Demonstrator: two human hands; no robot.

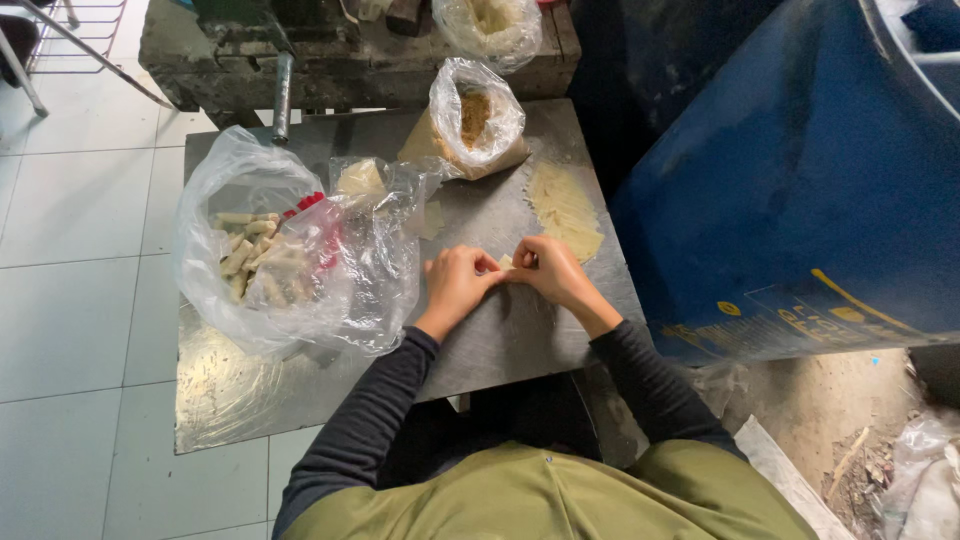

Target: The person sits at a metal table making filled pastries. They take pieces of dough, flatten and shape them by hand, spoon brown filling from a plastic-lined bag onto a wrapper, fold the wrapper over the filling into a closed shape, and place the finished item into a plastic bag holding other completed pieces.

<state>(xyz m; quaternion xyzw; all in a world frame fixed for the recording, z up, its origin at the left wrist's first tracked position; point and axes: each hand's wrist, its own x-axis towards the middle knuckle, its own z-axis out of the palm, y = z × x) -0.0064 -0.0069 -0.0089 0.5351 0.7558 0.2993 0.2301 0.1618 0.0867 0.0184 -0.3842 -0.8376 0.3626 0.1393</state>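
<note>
Two hands meet at the middle of the metal bench: your left hand and your right hand close together on a small pale piece of wrapper, which lies flat on the bench directly between the fingertips. The fingers of both hands are drawn narrow and pinch the piece from either side; neither hand is nearer than the other, since both touch it. The piece is too small and too covered to tell its long axis with certainty; it appears to run left to right between the two hands. Beyond your right hand, touching nothing, a stack of pale wrapper sheets lies on the bench with its long axis running away from you. Further back stands an open plastic bag of brown filling. Well to the left of your left hand, a large clear plastic bag holds finished pale rolls.
</note>
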